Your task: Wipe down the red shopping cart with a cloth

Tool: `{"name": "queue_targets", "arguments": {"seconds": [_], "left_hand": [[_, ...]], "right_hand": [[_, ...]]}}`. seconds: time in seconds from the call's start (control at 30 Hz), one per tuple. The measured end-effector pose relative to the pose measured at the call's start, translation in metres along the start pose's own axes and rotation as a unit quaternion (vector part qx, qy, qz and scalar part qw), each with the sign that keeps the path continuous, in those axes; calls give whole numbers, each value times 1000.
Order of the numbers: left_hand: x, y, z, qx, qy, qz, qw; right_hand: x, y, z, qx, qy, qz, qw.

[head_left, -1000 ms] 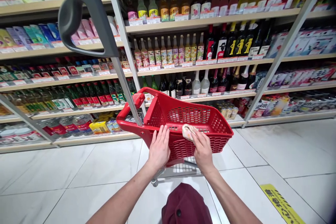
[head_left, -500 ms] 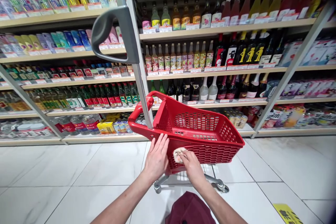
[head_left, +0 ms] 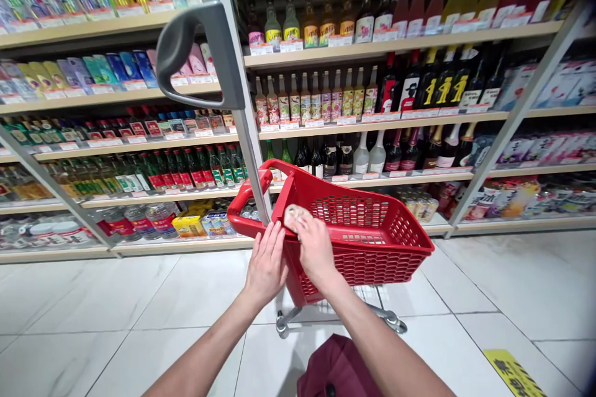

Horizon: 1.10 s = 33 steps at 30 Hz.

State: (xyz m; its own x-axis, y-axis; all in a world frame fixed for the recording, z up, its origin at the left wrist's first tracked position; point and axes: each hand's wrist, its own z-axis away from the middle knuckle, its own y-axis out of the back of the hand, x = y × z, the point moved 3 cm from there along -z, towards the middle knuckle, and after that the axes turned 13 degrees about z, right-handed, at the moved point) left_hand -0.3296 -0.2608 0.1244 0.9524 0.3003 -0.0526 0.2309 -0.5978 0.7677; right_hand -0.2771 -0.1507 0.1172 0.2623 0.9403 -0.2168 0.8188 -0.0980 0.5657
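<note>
A red plastic shopping cart [head_left: 372,267] on grey wheels stands in front of me, its grey handle [head_left: 233,56] rising on a metal post to the left. My left hand [head_left: 266,260] lies flat on the cart's near side by the rim, fingers stretched out. My right hand [head_left: 316,251] grips a crumpled light-coloured cloth [head_left: 295,217] at the basket's top edge, near the red inner panel at the handle end. Part of the cloth is hidden by my fingers.
Shelves [head_left: 386,118] of bottles and cans line the space behind the cart. White tiles [head_left: 186,298] cover the floor. A yellow floor sticker [head_left: 512,375] lies at the lower right. Dark red fabric [head_left: 338,369] shows below my arms.
My right hand has moved the cloth up and left, from the cart's outer side wall to its top rim. My left hand has shifted slightly left and down along the side.
</note>
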Motion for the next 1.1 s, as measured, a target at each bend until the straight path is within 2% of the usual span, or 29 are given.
{"name": "queue_targets", "arguments": {"seconds": [0.1,0.17,0.23,0.3,0.37,0.43,0.5,0.57,0.73,0.8,0.9,0.97,1.03,1.1], "left_hand": [[-3,-7,-17,-27,9,-11,1000],[-6,-11,-22,-53,11,-18,998],[-9,-13,-22,-69,9,-20,997],[-6,-15,-23,-71,18,-20,997],[3,-20,-25,-74,28,-17,997],[18,-31,-29,-96,20,-10,995],[32,-43,-33,-121,6,-7,993],[40,-51,-34,-134,-1,-10,991],[47,-58,-36,-151,-7,5,988],[58,-63,-40,-167,-8,25,986],[77,-74,-46,-202,-15,51,978],[83,-80,-47,-212,-16,56,976],[83,-83,-46,-210,-21,58,976],[78,-82,-44,-202,-32,57,977]], "right_hand": [[11,-9,-5,-85,25,38,995],[42,-10,6,-105,38,58,992],[88,-6,28,-88,31,75,993],[133,0,49,-44,0,91,995],[157,4,62,10,-62,111,992],[152,-1,64,16,-64,102,993],[132,-10,61,-6,-17,81,997],[125,-13,61,-13,14,72,997],[172,5,80,51,-74,119,989],[171,7,83,47,-58,121,990],[143,0,75,11,11,126,992],[134,-2,68,-1,16,153,988],[144,2,66,-9,9,180,984],[171,11,72,-16,7,187,982]]}}
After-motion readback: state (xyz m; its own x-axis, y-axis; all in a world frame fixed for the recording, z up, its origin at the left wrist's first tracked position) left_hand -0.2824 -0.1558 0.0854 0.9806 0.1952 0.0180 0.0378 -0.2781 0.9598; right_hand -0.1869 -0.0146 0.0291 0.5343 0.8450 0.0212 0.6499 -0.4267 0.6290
